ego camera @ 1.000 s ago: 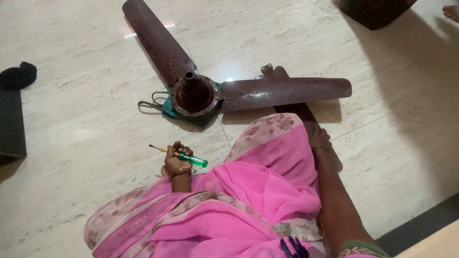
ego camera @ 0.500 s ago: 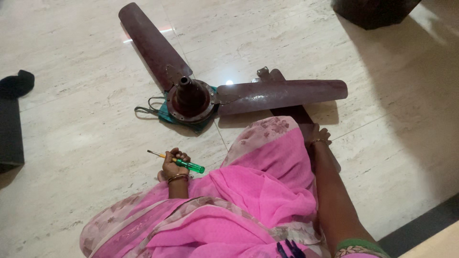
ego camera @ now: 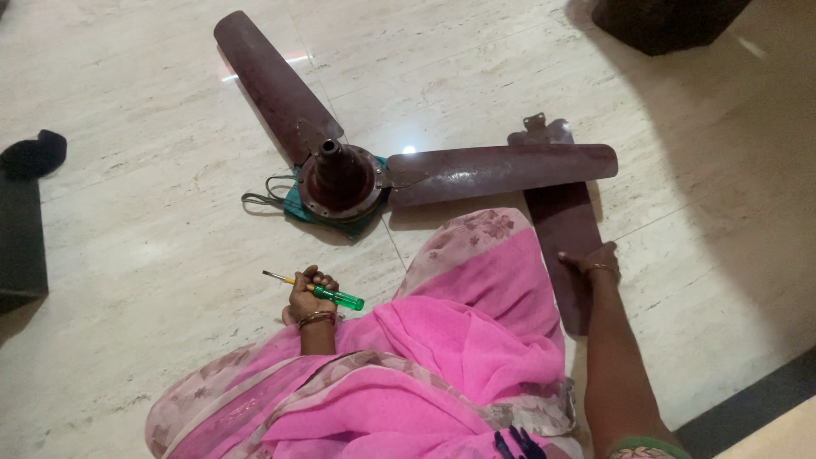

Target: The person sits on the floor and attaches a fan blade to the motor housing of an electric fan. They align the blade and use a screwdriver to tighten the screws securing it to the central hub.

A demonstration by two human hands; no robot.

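Note:
A brown ceiling fan lies on the marble floor, its round motor hub (ego camera: 342, 181) resting on a green cloth with two blades still attached: one (ego camera: 270, 82) pointing up-left, one (ego camera: 506, 172) pointing right. My left hand (ego camera: 308, 297) grips a green-handled screwdriver (ego camera: 321, 291) just left of my pink-draped knee (ego camera: 476, 289). My right hand (ego camera: 592, 261) rests flat on a third, loose blade (ego camera: 563, 234), which lies on the floor right of my knee, partly under the attached right blade.
A dark box-like object (ego camera: 667, 21) stands at the top right. A black item (ego camera: 25, 212) sits along the left edge. A dark strip and a pale edge (ego camera: 748, 408) run across the bottom right corner.
My right hand has slid the loose blade out to the right and turned it, so more of it shows beside my knee. The left hand and screwdriver have stayed put.

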